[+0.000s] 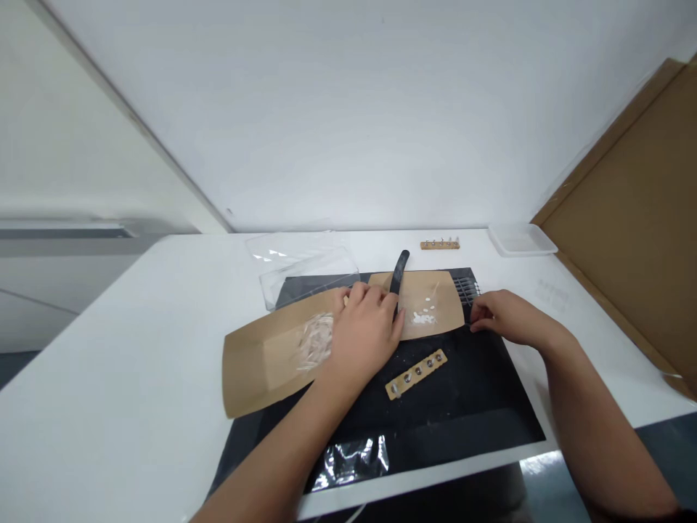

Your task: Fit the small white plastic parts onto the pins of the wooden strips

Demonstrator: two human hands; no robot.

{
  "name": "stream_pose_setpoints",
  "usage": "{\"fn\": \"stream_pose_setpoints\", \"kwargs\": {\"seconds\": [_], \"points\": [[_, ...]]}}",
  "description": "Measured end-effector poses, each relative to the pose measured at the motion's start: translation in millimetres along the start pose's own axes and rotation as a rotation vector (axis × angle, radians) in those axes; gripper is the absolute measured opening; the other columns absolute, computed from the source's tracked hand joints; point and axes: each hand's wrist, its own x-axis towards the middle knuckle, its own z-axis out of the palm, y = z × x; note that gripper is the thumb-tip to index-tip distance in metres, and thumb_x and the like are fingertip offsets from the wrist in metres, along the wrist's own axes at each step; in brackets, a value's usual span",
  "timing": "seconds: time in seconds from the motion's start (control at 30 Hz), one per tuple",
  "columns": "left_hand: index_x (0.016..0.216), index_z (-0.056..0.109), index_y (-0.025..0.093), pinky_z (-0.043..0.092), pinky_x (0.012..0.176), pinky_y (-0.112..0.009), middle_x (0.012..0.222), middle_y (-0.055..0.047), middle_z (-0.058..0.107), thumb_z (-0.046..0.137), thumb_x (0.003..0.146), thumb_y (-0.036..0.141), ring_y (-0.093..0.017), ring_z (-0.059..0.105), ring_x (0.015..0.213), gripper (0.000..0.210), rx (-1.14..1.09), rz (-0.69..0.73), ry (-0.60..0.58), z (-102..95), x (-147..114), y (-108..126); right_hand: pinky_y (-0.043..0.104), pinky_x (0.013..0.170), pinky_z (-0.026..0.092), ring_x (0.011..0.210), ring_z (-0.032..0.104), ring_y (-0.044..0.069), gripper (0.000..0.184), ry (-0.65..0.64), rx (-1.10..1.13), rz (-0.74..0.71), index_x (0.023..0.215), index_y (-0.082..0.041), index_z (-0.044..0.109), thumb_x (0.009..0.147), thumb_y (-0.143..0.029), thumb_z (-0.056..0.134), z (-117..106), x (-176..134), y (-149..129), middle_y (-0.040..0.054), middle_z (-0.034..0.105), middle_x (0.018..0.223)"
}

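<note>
My left hand (pixel 364 327) lies palm down over the place where two brown paper trays meet, its fingers bent and their tips hidden. Under and left of it, the larger paper tray (pixel 245 363) bears a heap of thin clear slivers (pixel 316 340). A black curved handle-like strip (pixel 401 270) stands beside my fingers; its lower end is hidden. The smaller paper tray (pixel 449 298) holds small white bits (pixel 425 317). My right hand (pixel 498 317) pinches at the black mat's right edge, beside several thin metal pieces (pixel 467 290); what its fingertips hold is too small to name.
On the black mat (pixel 462 407) lies a wooden strip with several round metal studs (pixel 417 374). A similar strip (pixel 440 245) and a clear plastic tub (pixel 523 240) are at the back. Clear plastic covers (pixel 310 272) lie left; a cardboard panel (pixel 632 225) stands right.
</note>
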Motion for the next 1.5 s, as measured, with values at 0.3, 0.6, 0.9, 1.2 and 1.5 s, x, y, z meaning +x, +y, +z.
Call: {"fn": "stream_pose_setpoints", "kwargs": {"seconds": [0.3,0.6,0.9,1.2,1.5], "points": [[0.107,0.071,0.014,0.04,0.089,-0.054,0.112,-0.018,0.067,0.057,0.101,0.033,-0.037,0.055,0.106,0.024,0.12,-0.17,-0.125,3.1,2,13,0.032,0.071,0.047,0.078,0.067,0.021,0.013,-0.018,-0.044,-0.078,0.088,-0.022,0.076,0.09,-0.034,0.071,-5,-4,2,0.0039,0.077,0.088],[0.1,0.072,0.013,0.04,0.09,-0.055,0.101,-0.017,0.07,0.053,0.103,0.036,-0.04,0.054,0.106,0.03,0.08,-0.204,-0.224,5.6,5,12,0.032,0.072,0.05,0.081,0.069,0.021,0.013,0.035,0.048,-0.091,0.096,-0.024,0.074,0.096,-0.031,0.063,-10,-8,-7,0.003,0.078,0.094],[0.098,0.072,0.015,0.04,0.082,-0.051,0.102,-0.017,0.074,0.054,0.102,0.028,-0.04,0.055,0.104,0.023,-0.005,-0.263,-0.187,12.9,8,8,0.034,0.076,0.056,0.084,0.072,0.021,0.017,0.095,0.101,-0.1,0.1,-0.025,0.078,0.096,-0.028,0.061,-8,-12,-6,0.004,0.078,0.098],[0.104,0.068,0.019,0.036,0.08,-0.048,0.097,-0.012,0.076,0.052,0.105,0.024,-0.037,0.057,0.102,0.017,-0.07,-0.291,-0.053,7.5,6,9,0.033,0.077,0.059,0.083,0.075,0.02,0.023,0.043,0.265,-0.105,0.105,-0.024,0.076,0.088,-0.015,0.063,-6,-10,0,0.003,0.079,0.096],[0.109,0.058,0.017,0.044,0.085,-0.049,0.103,-0.015,0.07,0.052,0.101,0.018,-0.036,0.056,0.106,0.01,-0.179,-0.087,0.082,16.0,-1,10,0.029,0.07,0.055,0.08,0.073,0.017,0.01,0.21,0.227,-0.212,0.094,-0.025,0.078,0.092,-0.02,0.07,-10,-8,-6,0.0005,0.079,0.09]]}}
